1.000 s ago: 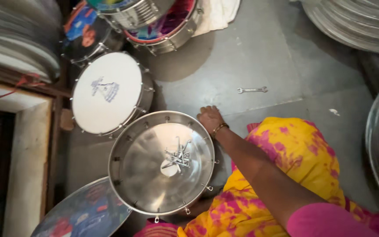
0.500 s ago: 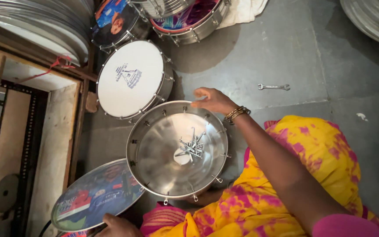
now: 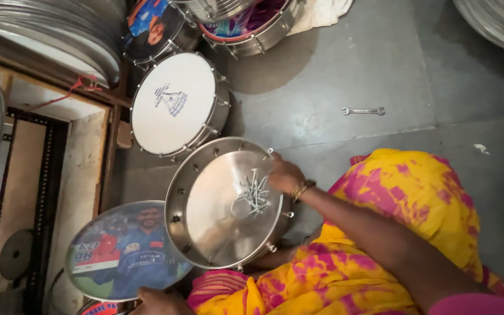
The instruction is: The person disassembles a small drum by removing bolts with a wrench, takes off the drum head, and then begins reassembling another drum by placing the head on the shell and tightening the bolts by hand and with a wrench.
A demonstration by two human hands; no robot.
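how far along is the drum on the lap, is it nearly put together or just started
Looks early to midway. Done: the steel drum shell lies across the lap with its rim hooks fitted. In hand: the right hand is at a loose pile of bolts on the shell; the left hand grips a printed drumhead beside it. Left: the head is not on. A spanner lies untouched on the floor.

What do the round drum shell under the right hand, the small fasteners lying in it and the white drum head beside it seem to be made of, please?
The drum shell looks like polished sheet metal, perhaps steel: silvery, with mirror-like glare. The fasteners appear to be bright metal too, thin and glinting. The white drum head seems a matte plastic or synthetic skin, smooth and evenly white; the look leaves that open. The right hand rests at the shell's rim.
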